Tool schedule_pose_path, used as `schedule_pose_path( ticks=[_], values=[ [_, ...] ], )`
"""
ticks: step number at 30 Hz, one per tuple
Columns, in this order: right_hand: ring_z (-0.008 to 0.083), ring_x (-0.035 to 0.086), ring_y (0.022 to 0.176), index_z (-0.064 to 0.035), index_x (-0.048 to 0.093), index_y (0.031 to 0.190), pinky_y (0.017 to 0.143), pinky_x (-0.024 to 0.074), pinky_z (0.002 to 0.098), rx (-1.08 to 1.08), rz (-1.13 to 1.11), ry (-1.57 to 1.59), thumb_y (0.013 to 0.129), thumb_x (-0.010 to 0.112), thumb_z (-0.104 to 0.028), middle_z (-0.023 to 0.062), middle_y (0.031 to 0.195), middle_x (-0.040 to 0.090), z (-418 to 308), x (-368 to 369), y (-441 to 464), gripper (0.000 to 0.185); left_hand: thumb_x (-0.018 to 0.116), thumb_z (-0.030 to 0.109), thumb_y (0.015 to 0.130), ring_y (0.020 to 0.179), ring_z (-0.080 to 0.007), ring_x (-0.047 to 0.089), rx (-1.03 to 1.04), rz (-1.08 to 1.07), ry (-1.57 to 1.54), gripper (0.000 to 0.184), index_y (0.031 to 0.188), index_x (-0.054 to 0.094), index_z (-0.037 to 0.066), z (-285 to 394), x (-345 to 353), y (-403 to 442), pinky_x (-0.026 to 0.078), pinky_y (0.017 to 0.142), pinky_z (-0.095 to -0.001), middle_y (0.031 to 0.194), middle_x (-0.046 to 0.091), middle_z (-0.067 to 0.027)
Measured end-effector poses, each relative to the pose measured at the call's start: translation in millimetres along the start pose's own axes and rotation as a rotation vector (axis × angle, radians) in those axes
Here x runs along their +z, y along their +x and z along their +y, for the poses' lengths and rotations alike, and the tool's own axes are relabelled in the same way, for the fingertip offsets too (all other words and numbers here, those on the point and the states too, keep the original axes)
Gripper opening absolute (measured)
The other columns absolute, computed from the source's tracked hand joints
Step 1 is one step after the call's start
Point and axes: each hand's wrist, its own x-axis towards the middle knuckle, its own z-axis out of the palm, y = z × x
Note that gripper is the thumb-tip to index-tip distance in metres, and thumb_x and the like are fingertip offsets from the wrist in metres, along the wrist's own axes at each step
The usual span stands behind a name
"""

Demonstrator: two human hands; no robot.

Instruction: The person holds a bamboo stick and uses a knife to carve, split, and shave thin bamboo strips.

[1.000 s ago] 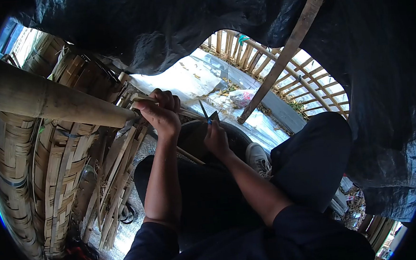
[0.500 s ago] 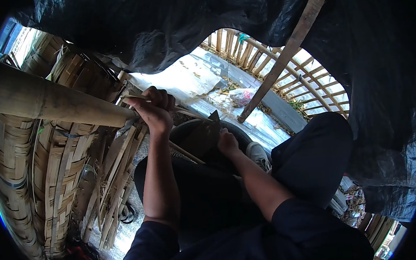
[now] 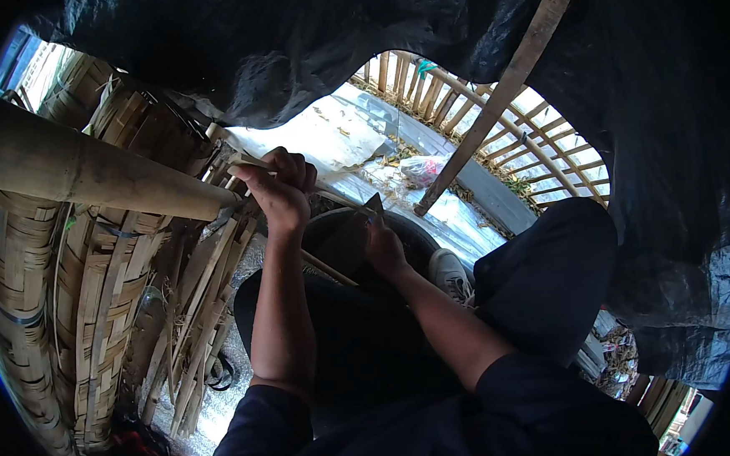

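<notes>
My left hand [image 3: 279, 191] is closed around a thin bamboo strip [image 3: 336, 198], whose near end pokes out by the thumb. The strip slants down to the right toward my right hand [image 3: 385, 248]. That hand is closed too, and the pointed dark tip of a broad knife [image 3: 373, 203] shows just above its fingers. The handle is hidden, and most of the blade is lost in shadow. Beneath both hands sits a dark round tub [image 3: 422, 229] between my legs. Another bamboo stick [image 3: 327, 267] slants across its near left side.
A thick bamboo pole [image 3: 102, 169] juts in from the left, above woven bamboo baskets [image 3: 25, 265] and a heap of split bamboo strips [image 3: 201, 355]. A wooden stick [image 3: 499, 94] hangs down at upper right before black plastic sheeting [image 3: 662, 168]. Beyond lies a clear plastic bag [image 3: 424, 170].
My right hand has moved up and slightly left with the knife, and less of the blade shows. My left hand has shifted slightly right and down, holding the strip.
</notes>
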Motion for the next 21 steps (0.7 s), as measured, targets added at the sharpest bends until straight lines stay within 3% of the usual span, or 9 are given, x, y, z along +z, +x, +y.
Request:
schedule_pose_path(
  ticks=[3, 9, 10, 14, 16, 17, 19, 21],
  values=[
    [0.0453, 0.061, 0.084, 0.005, 0.049, 0.099, 0.072, 0.05, 0.0506, 0.139, -0.094, -0.19, 0.091, 0.041, -0.017, 0.0313, 0.085, 0.061, 45, 12, -3, 0.025, 0.021, 0.081, 0.077, 0.043, -0.0071, 0.015, 0.024, -0.002, 0.021, 0.071, 0.056, 0.024, 0.013, 0, 8, -1, 0.012, 0.042, -0.0264, 0.048, 0.02, 0.005],
    [0.0465, 0.061, 0.082, 0.0074, 0.05, 0.093, 0.071, 0.05, 0.0507, -0.071, -0.028, -0.106, 0.089, 0.042, -0.014, 0.0319, 0.082, 0.06, 31, 19, 1, 0.023, 0.02, 0.079, 0.079, 0.043, -0.0072, 0.015, 0.025, 0.015, 0.023, 0.07, 0.056, 0.023, 0.013, 2, 5, -2, 0.013, 0.042, -0.0259, 0.048, 0.019, 0.0047],
    [0.0424, 0.061, 0.09, 0.0055, 0.052, 0.094, 0.076, 0.0502, 0.0477, 0.188, -0.146, -0.217, 0.09, 0.042, -0.014, 0.0295, 0.089, 0.061, 35, 13, -8, 0.023, 0.02, 0.079, 0.079, 0.043, -0.0072, 0.015, -0.011, 0.001, -0.033, 0.07, 0.056, 0.023, 0.013, 1, 5, -3, 0.012, 0.042, -0.0259, 0.048, 0.019, 0.0048],
    [0.0462, 0.061, 0.084, 0.0061, 0.049, 0.089, 0.075, 0.049, 0.0523, 0.042, -0.15, -0.115, 0.09, 0.043, -0.016, 0.0311, 0.083, 0.061, 26, 8, 18, 0.023, 0.021, 0.078, 0.08, 0.043, -0.0073, 0.015, 0.028, 0.002, -0.012, 0.069, 0.056, 0.023, 0.013, 0, 3, 2, 0.012, 0.042, -0.0258, 0.048, 0.02, 0.0049],
    [0.0451, 0.061, 0.085, 0.0072, 0.05, 0.09, 0.076, 0.049, 0.0516, 0.052, 0.088, 0.011, 0.091, 0.043, -0.019, 0.0299, 0.086, 0.061, 0, -6, 20, 0.027, 0.023, 0.078, 0.08, 0.043, -0.007, 0.015, 0.039, 0.07, 0.012, 0.069, 0.056, 0.023, 0.013, 0, 2, 2, 0.012, 0.042, -0.0255, 0.048, 0.02, 0.0048],
    [0.0451, 0.061, 0.085, 0.0072, 0.05, 0.09, 0.076, 0.049, 0.0516, 0.052, 0.09, 0.008, 0.091, 0.043, -0.019, 0.0299, 0.086, 0.061, 13, 1, 15, 0.027, 0.023, 0.078, 0.08, 0.043, -0.007, 0.015, 0.039, 0.07, 0.009, 0.069, 0.056, 0.023, 0.013, 0, 1, 2, 0.012, 0.042, -0.0255, 0.048, 0.02, 0.0048],
    [0.0452, 0.061, 0.081, 0.0073, 0.052, 0.087, 0.073, 0.0496, 0.0508, 0.124, -0.092, -0.178, 0.092, 0.042, -0.02, 0.0296, 0.083, 0.061, 45, 17, 4, 0.03, 0.023, 0.078, 0.08, 0.042, -0.0069, 0.016, 0.017, 0.064, -0.032, 0.069, 0.056, 0.022, 0.013, 0, 2, 4, 0.012, 0.042, -0.0255, 0.048, 0.02, 0.0048],
    [0.0436, 0.061, 0.084, 0.0068, 0.053, 0.089, 0.075, 0.05, 0.0495, 0.06, -0.136, -0.194, 0.092, 0.043, -0.02, 0.0299, 0.085, 0.061, 37, 6, 21, 0.029, 0.023, 0.078, 0.08, 0.042, -0.0069, 0.015, 0.03, 0.044, -0.026, 0.069, 0.056, 0.022, 0.013, 0, 5, 6, 0.012, 0.042, -0.0255, 0.048, 0.02, 0.0048]
  ],
)
